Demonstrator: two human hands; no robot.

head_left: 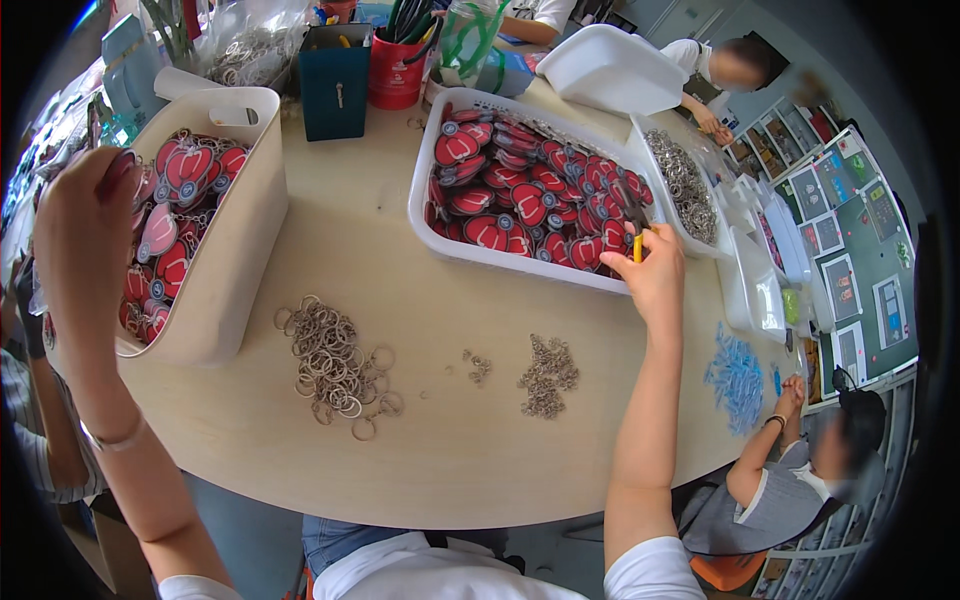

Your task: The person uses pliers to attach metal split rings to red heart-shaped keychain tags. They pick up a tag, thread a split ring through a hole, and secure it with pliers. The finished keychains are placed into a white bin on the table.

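Observation:
My left hand (85, 220) is raised over the tall cream bin (262, 200) at the left, with its fingers closed on a keychain tag (119, 172) of dark red. More red keychain tags (172, 262) with metal rings and chains fill that bin. My right hand (655, 275) is at the right front edge of the white basket (440, 243), closed around pliers (638, 246) with a yellow grip. The pliers' dark jaws lie over the red heart-like tags (530, 200) heaped in the basket. My fingers hide part of the pliers' handles.
Large split rings (330, 355) and small metal links (548, 375) lie in piles before me. Light-blue clips (738, 380) lie at the right. A teal box (335, 85), red cup (397, 70) and white trays (755, 275) stand around. Other people (790, 470) sit at the table.

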